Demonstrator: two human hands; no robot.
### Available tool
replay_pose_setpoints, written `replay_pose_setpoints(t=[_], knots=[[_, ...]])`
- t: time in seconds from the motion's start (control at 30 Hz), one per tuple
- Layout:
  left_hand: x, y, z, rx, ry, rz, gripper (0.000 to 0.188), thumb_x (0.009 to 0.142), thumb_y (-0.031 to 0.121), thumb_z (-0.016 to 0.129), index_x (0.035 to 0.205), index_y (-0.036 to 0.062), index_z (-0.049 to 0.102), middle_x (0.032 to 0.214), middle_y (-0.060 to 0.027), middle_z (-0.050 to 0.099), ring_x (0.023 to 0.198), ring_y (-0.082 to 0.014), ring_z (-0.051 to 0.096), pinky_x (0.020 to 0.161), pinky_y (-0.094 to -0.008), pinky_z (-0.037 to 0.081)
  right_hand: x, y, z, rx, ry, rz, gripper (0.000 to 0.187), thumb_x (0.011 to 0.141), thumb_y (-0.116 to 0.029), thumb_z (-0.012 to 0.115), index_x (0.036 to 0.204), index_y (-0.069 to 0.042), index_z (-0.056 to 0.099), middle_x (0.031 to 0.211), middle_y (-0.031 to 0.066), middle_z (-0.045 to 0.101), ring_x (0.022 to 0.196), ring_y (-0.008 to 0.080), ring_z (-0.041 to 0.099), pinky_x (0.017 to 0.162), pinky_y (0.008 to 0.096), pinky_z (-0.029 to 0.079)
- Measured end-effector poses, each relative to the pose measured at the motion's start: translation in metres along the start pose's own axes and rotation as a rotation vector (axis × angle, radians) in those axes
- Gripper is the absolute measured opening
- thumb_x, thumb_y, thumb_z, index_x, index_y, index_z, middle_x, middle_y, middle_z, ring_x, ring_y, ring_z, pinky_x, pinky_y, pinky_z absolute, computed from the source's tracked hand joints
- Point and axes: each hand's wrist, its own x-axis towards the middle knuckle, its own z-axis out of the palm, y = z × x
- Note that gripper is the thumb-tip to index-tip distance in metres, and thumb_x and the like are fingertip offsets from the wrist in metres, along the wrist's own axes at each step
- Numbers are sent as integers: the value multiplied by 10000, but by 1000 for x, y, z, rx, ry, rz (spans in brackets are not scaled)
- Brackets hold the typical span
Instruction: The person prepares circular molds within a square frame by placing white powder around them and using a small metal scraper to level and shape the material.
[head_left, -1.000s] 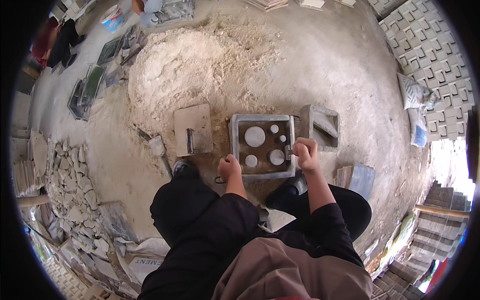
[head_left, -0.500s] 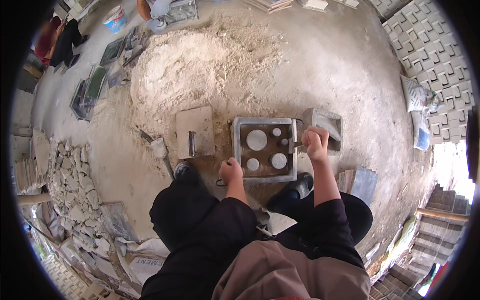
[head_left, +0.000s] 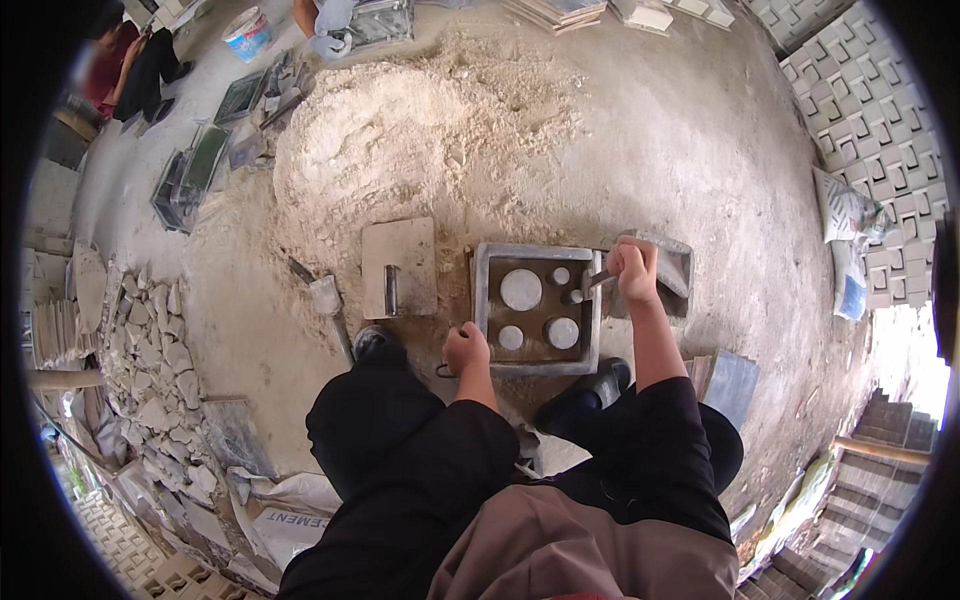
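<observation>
A square grey frame mould (head_left: 590, 345) sits on the ground before me, with several round pale discs of different sizes, such as the large disc (head_left: 520, 290), standing in its brown bed. My right hand (head_left: 634, 268) is closed around a short dark metal tool (head_left: 602, 277), whose end reaches over the mould's right rim near a small peg. Its exact kind is unclear. My left hand (head_left: 466, 348) is a fist by the mould's left side, beside a wire loop (head_left: 443, 371); what it grips, if anything, is hidden.
Left of the mould lies a square plate with a bar handle (head_left: 398, 268), then a dusty hammer-like tool (head_left: 326, 297). A shallow grey tray (head_left: 672, 275) stands at right. Beyond is a powder heap (head_left: 400, 130). Broken pieces (head_left: 150, 370) lie left. Other people are at far left.
My right hand has risen slightly and tilted the tool, its end moving up off the peg area toward the right rim. The whole view has shifted a little; the left hand stays by the mould.
</observation>
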Motion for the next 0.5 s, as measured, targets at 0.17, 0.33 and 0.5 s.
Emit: replay_pose_setpoints(t=[0.17, 0.33, 0.5], knots=[[6, -5, -5, -17, 17, 15, 356, 736, 357, 417, 784, 57, 603, 846, -180, 612, 822, -371, 568, 707, -488, 430, 5, -5, 8, -23, -50, -65, 249, 770, -32, 355, 521, -29, 370, 464, -10, 294, 413, 83, 255, 391, 260, 201], [-4, 5, 2, -23, 34, 40, 345, 737, 347, 409, 764, 55, 592, 812, -174, 612, 792, -371, 572, 689, -493, 429, 16, 11, 0, -14, -59, -51, 204, 788, -20, 364, 596, -7, 434, 493, -7, 318, 419, 82, 266, 393, 257, 218], [3, -4, -3, 4, 70, 32, 333, 736, 344, 413, 760, 63, 591, 797, -170, 613, 780, -371, 575, 679, -495, 430, 16, 7, 15, -127, -77, -110, 250, 778, -44, 366, 533, -19, 414, 470, 5, 343, 422, 83, 304, 393, 255, 232]])
